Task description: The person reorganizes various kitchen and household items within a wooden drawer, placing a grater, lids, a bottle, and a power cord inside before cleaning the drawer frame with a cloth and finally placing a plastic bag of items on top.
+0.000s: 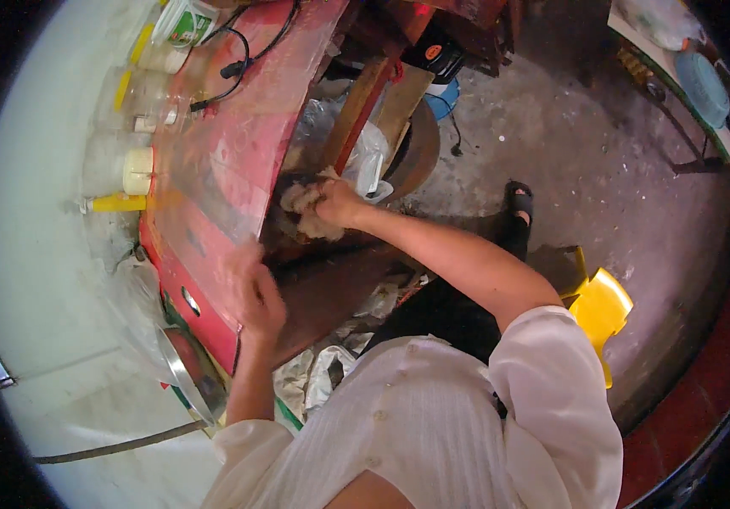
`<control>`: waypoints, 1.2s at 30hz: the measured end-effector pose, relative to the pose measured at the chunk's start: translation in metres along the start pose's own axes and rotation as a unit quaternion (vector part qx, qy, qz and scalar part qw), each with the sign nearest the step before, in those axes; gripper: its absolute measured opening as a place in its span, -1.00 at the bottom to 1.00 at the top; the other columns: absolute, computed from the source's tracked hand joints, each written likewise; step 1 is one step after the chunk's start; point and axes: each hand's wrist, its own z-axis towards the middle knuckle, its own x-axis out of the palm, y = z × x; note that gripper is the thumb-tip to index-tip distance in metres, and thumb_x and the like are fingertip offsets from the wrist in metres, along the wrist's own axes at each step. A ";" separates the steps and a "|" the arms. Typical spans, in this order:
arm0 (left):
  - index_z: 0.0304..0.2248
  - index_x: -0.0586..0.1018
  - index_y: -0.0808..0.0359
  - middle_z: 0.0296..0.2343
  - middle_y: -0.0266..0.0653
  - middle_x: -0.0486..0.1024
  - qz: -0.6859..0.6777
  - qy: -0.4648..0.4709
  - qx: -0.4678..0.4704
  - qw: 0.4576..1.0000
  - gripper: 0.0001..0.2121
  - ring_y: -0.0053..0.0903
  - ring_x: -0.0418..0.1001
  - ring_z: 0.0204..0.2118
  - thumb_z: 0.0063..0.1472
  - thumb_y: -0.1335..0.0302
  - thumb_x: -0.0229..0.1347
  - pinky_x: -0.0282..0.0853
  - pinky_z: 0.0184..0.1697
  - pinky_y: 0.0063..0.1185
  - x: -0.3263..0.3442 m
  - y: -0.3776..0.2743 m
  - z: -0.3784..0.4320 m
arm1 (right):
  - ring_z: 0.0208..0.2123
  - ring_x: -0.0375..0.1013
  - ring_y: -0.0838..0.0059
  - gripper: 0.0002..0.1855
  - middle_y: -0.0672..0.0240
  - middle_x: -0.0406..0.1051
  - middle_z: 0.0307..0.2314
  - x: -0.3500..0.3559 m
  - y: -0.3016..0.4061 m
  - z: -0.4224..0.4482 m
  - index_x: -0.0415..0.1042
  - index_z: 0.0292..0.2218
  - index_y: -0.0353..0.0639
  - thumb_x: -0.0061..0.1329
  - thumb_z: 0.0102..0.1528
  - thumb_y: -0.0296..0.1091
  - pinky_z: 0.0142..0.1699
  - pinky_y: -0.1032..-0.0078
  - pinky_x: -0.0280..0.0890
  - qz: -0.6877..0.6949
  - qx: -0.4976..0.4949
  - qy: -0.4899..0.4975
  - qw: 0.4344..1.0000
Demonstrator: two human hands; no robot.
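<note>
My right hand (337,202) grips a crumpled beige cloth (309,213) just beyond the edge of a red tabletop (247,165), above a dark recess beside it. My left hand (255,296) is blurred and held over the near end of the same tabletop; its fingers look bent, and whether it holds anything cannot be told. A black cable (245,60) lies across the far part of the tabletop. Clear plastic jars (107,162) with yellow and cream lids stand along the wall side.
Wooden boards (365,105), plastic bags (371,153) and a round brown container (425,149) are beyond the cloth. A yellow plastic stool (600,305) is on the floor at right. A metal lid or pan (190,375) leans by the table's near left end. Another table (677,89) holds a blue basin (702,86).
</note>
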 end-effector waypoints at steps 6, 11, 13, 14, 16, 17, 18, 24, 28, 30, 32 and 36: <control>-0.33 0.48 0.33 -0.29 -0.13 0.45 0.128 0.210 -0.069 0.967 -0.77 -0.22 0.30 -0.07 -0.04 0.64 -0.08 0.05 0.08 -0.28 0.041 -0.003 -0.038 | -0.20 0.39 0.13 -0.62 0.09 0.42 -0.28 0.023 0.047 0.038 0.43 -0.21 -0.13 -0.10 -0.06 -0.16 -0.10 0.33 0.27 0.091 -0.083 0.004 0.992; -0.35 0.49 0.27 -0.40 -0.18 0.45 0.173 0.209 -0.071 0.960 -0.79 -0.30 0.37 -0.26 -0.06 0.50 -0.02 0.30 -0.21 -0.34 0.051 0.025 -0.073 | -0.24 0.40 0.16 -0.70 0.16 0.44 -0.31 0.062 0.040 0.081 0.45 -0.24 -0.11 -0.19 0.04 -0.21 -0.14 0.37 0.27 0.100 -0.321 -0.113 0.935; -0.28 0.51 0.18 -0.32 -0.19 0.47 0.197 0.249 -0.141 0.938 -0.74 -0.23 0.40 -0.26 -0.03 0.48 -0.03 0.24 -0.05 -0.28 0.054 0.021 -0.083 | -0.26 0.39 0.16 -0.70 0.16 0.43 -0.33 0.085 0.027 0.087 0.45 -0.25 -0.12 -0.19 0.04 -0.20 -0.16 0.36 0.27 0.109 -0.293 -0.071 0.947; -0.28 0.51 0.18 -0.32 -0.19 0.47 0.204 0.246 -0.148 0.936 -0.74 -0.23 0.40 -0.26 -0.03 0.48 -0.03 0.24 -0.05 -0.28 0.053 0.021 -0.080 | -0.27 0.39 0.16 -0.70 0.16 0.43 -0.33 0.096 0.021 0.090 0.45 -0.26 -0.12 -0.19 0.04 -0.20 -0.17 0.36 0.27 0.108 -0.282 -0.057 0.952; -0.22 0.49 0.15 -0.29 -0.18 0.47 0.151 0.291 -0.216 0.920 -0.70 -0.24 0.42 -0.24 -0.03 0.45 -0.02 0.34 -0.17 -0.32 0.054 0.020 -0.075 | -0.29 0.39 0.16 -0.70 0.16 0.43 -0.35 0.109 -0.001 0.093 0.45 -0.27 -0.13 -0.20 0.04 -0.19 -0.18 0.35 0.26 0.088 -0.255 -0.033 0.962; -0.22 0.49 0.15 -0.29 -0.18 0.47 0.155 0.288 -0.225 0.918 -0.70 -0.24 0.42 -0.24 -0.03 0.45 -0.02 0.34 -0.17 -0.32 0.054 0.022 -0.077 | -0.30 0.39 0.17 -0.70 0.16 0.43 -0.36 0.114 -0.010 0.089 0.44 -0.28 -0.13 -0.20 0.04 -0.19 -0.19 0.35 0.26 0.078 -0.244 -0.018 0.967; -0.22 0.49 0.15 -0.31 -0.17 0.47 0.146 0.244 -0.203 0.937 -0.69 -0.23 0.43 -0.27 -0.03 0.44 -0.01 0.37 -0.24 -0.34 0.057 0.025 -0.082 | -0.30 0.39 0.17 -0.70 0.16 0.43 -0.36 0.118 -0.021 0.086 0.44 -0.29 -0.13 -0.20 0.04 -0.18 -0.20 0.35 0.26 0.059 -0.228 -0.006 0.972; -0.29 0.50 0.18 -0.33 -0.27 0.48 0.200 0.192 -0.122 0.953 -0.76 -0.38 0.49 -0.38 -0.02 0.45 -0.01 0.42 -0.33 -0.48 0.055 0.022 -0.082 | -0.36 0.38 0.18 -0.70 0.15 0.43 -0.41 0.098 -0.035 0.059 0.44 -0.34 -0.15 -0.22 0.04 -0.16 -0.24 0.33 0.25 -0.049 -0.194 0.090 0.976; -0.32 0.52 0.19 -0.37 -0.24 0.48 0.122 0.169 -0.156 0.966 -0.79 -0.35 0.48 -0.43 -0.01 0.51 -0.02 0.42 -0.35 -0.48 0.054 0.025 -0.083 | -0.39 0.38 0.18 -0.69 0.15 0.42 -0.44 0.078 -0.030 0.036 0.43 -0.37 -0.16 -0.23 0.04 -0.14 -0.27 0.32 0.25 -0.117 -0.206 0.173 0.956; -0.32 0.52 0.19 -0.39 -0.23 0.47 0.105 0.171 -0.145 0.969 -0.79 -0.33 0.47 -0.42 -0.01 0.52 -0.02 0.41 -0.35 -0.46 0.049 0.024 -0.075 | -0.41 0.37 0.19 -0.68 0.14 0.42 -0.45 0.064 -0.027 0.024 0.43 -0.39 -0.16 -0.24 0.04 -0.13 -0.28 0.31 0.24 -0.159 -0.216 0.227 0.936; -0.32 0.51 0.24 -0.43 -0.16 0.45 0.063 0.172 -0.159 0.970 -0.80 -0.26 0.43 -0.41 0.01 0.53 -0.03 0.38 -0.35 -0.42 0.046 0.025 -0.074 | -0.43 0.37 0.19 -0.68 0.14 0.42 -0.47 0.044 -0.022 0.018 0.43 -0.40 -0.17 -0.24 0.04 -0.13 -0.30 0.31 0.24 -0.211 -0.233 0.295 0.902; -0.30 0.50 0.30 -0.44 -0.12 0.44 0.059 0.122 -0.095 0.986 -0.78 -0.20 0.41 -0.41 0.00 0.58 -0.03 0.36 -0.36 -0.40 0.039 0.026 -0.071 | -0.22 0.38 0.29 -0.59 0.16 0.43 -0.29 -0.052 0.057 0.004 0.39 -0.17 -0.17 -0.12 -0.14 -0.42 -0.12 0.38 0.26 -0.106 -0.057 0.424 0.898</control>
